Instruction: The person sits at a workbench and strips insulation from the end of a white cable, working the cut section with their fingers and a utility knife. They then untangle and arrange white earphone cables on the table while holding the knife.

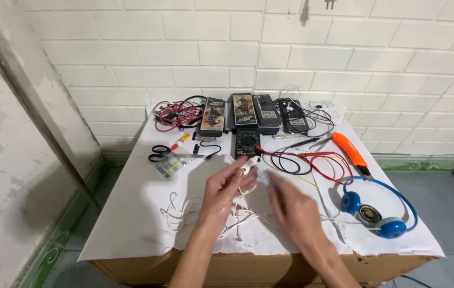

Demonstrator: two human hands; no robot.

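Left hand (pixel 226 188) grip pinching small white plug (pixel 249 164) of white cable (pixel 184 213), frame center. Right hand (pixel 291 209) blurred, grip state can't tell. Cable tangled on desk (pixel 131 224), multimeter (pixel 248 142) untouched.

Two hands work over the counter (pixel 131 224): the left hand (pixel 226 188) and the right hand (pixel 291 209). There is one black multimeter (pixel 248 142), one pair of blue headphones (pixel 380 210), one orange-handled tool (pixel 350 152), one pair of black scissors (pixel 159 153) and one small glue tube (pixel 180 141). Four flat dark boxes (pixel 242 109) stand in a row at the back. One bundle of red wire (pixel 175 114) lies beside them.
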